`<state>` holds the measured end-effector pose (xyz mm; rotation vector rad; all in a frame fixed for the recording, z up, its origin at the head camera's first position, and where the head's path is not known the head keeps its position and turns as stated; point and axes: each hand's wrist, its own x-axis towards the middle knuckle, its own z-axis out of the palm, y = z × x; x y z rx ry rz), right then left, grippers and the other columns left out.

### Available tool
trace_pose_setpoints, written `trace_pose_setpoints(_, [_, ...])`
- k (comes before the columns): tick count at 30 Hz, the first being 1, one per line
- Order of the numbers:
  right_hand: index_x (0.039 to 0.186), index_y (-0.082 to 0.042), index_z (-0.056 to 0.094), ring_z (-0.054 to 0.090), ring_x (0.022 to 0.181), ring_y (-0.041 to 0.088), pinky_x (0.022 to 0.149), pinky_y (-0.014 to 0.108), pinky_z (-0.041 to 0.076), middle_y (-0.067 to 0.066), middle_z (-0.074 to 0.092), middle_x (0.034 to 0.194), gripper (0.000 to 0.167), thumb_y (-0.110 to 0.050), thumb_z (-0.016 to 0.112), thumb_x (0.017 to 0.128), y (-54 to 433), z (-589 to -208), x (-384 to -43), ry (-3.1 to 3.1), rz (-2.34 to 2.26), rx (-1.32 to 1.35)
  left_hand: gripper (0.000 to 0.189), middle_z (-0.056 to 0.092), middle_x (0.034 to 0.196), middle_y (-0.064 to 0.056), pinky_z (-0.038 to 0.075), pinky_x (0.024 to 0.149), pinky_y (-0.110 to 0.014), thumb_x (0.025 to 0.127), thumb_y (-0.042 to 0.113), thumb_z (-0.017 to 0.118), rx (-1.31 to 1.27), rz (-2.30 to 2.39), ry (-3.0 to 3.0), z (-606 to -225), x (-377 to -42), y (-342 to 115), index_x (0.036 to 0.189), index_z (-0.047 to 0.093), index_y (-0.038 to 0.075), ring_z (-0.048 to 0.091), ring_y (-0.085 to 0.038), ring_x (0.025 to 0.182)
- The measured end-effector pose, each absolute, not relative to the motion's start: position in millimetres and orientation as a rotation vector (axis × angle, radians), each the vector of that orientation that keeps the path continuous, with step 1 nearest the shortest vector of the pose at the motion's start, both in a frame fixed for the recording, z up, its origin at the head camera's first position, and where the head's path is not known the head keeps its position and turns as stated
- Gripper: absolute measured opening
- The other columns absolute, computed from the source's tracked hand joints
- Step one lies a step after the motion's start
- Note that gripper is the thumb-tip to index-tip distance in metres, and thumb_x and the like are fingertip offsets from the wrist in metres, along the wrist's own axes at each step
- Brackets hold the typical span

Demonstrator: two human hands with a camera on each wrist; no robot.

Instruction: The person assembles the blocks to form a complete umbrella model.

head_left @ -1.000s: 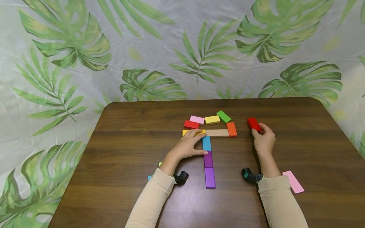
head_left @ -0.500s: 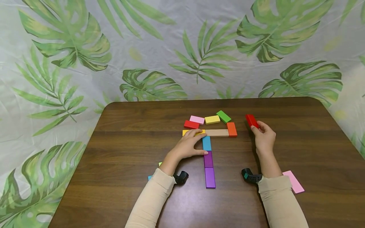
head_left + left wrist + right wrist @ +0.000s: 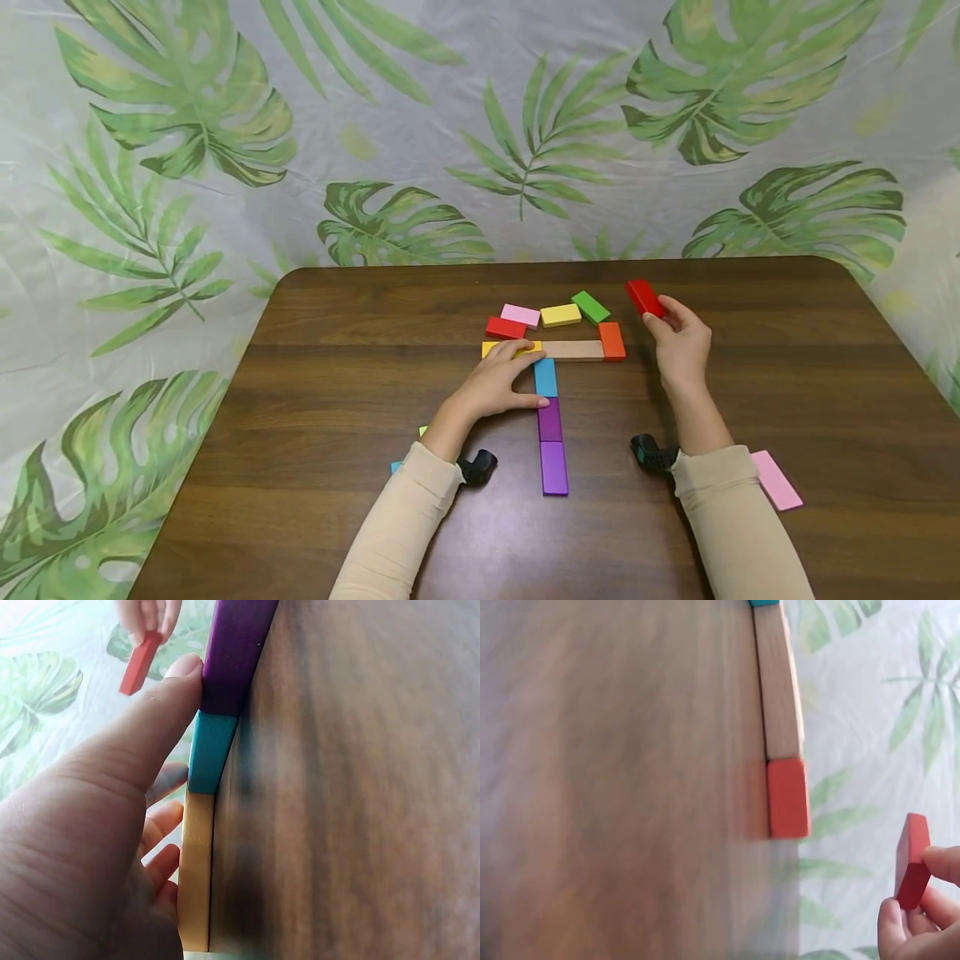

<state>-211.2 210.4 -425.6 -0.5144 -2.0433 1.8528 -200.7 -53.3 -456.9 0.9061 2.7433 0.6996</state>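
My right hand (image 3: pixel 682 346) pinches a red wooden block (image 3: pixel 643 297) at one end, raised above the table right of the other blocks. In the right wrist view the same red block (image 3: pixel 913 859) sits between thumb and fingers. My left hand (image 3: pixel 491 387) rests with spread fingers over a yellow-orange block (image 3: pixel 489 347), its thumb touching a dark purple block (image 3: pixel 550 419). Between these two lies a blue block (image 3: pixel 545 377), and a lighter purple block (image 3: pixel 554 468) continues the column. A plain wood block (image 3: pixel 573 351) and an orange-red block (image 3: pixel 612 340) extend the row rightward.
Behind the row, a red block (image 3: pixel 506 327), a pink block (image 3: pixel 521 315), a yellow block (image 3: pixel 560 315) and a green block (image 3: pixel 590 307) form a rough arc. A pink block (image 3: pixel 780 483) lies by the right sleeve. Other pieces peek out beside the left forearm.
My right hand has lifted the red block and carried it left and toward the back of the table. The left hand stays where it was.
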Motion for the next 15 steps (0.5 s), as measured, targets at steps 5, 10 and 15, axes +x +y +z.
trace_pose_setpoints(5, [0.123,0.001,0.054,0.054,0.101,0.018,0.085,0.024,0.043,0.018,0.054,0.118,0.041,-0.002,0.062,0.083,201,-421,-220,-2.108,1.784,-0.388,0.076,0.030,0.140,0.001,0.024,0.102,-0.040,0.074,0.057,0.062,0.912,0.705,2.748,-457,-201,-53,0.137,0.039,0.023,0.020,-0.019,0.129])
trace_pose_setpoints(10, [0.121,0.001,0.056,0.054,0.100,0.022,0.085,0.024,0.044,0.016,0.056,0.117,0.039,-0.003,0.063,0.082,194,-419,-229,-2.196,1.667,-0.292,0.075,0.029,0.140,0.001,0.024,0.102,-0.040,0.074,0.057,0.062,0.909,0.705,2.746,-457,-201,-53,0.137,0.039,0.023,0.020,-0.019,0.129])
trace_pose_setpoints(15, [0.120,0.002,0.055,0.056,0.098,0.024,0.083,0.026,0.045,0.016,0.057,0.115,0.038,-0.003,0.063,0.083,189,-419,-238,-2.259,1.591,-0.208,0.075,0.030,0.140,0.001,0.025,0.101,-0.039,0.074,0.057,0.063,0.917,0.703,2.751,-458,-201,-53,0.137,0.040,0.023,0.021,-0.019,0.128])
